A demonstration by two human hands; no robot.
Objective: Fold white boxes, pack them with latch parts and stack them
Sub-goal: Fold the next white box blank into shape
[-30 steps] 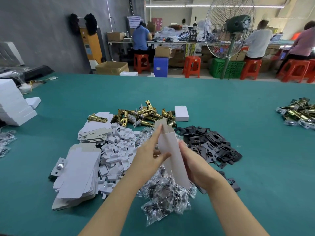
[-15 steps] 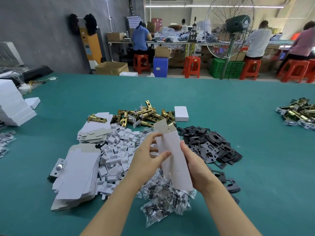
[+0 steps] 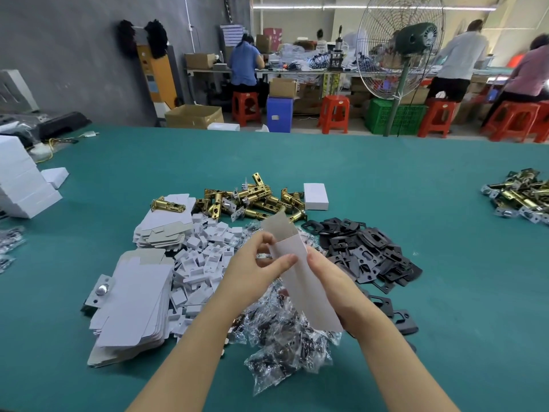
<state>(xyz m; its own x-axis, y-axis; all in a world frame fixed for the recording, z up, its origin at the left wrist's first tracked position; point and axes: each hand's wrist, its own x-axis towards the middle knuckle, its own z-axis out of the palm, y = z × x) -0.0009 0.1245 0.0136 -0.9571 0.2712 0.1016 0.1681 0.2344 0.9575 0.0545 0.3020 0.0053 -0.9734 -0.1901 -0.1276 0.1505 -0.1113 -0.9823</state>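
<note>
Both hands hold one white box (image 3: 300, 272) above the green table (image 3: 445, 233), its flap open at the far end. The left hand (image 3: 255, 272) pinches the box's left edge between thumb and curled fingers; the right hand (image 3: 335, 283) wraps round its right side from behind. Under the hands lie clear bags of screws (image 3: 285, 343). At nine o'clock sit small white inserts (image 3: 202, 263) and flat box blanks (image 3: 133, 307). At twelve, brass latches (image 3: 252, 200) and a closed box (image 3: 315, 196); at two, black plates (image 3: 365, 251). Finished boxes (image 3: 20, 185) are stacked at ten o'clock, well apart.
</note>
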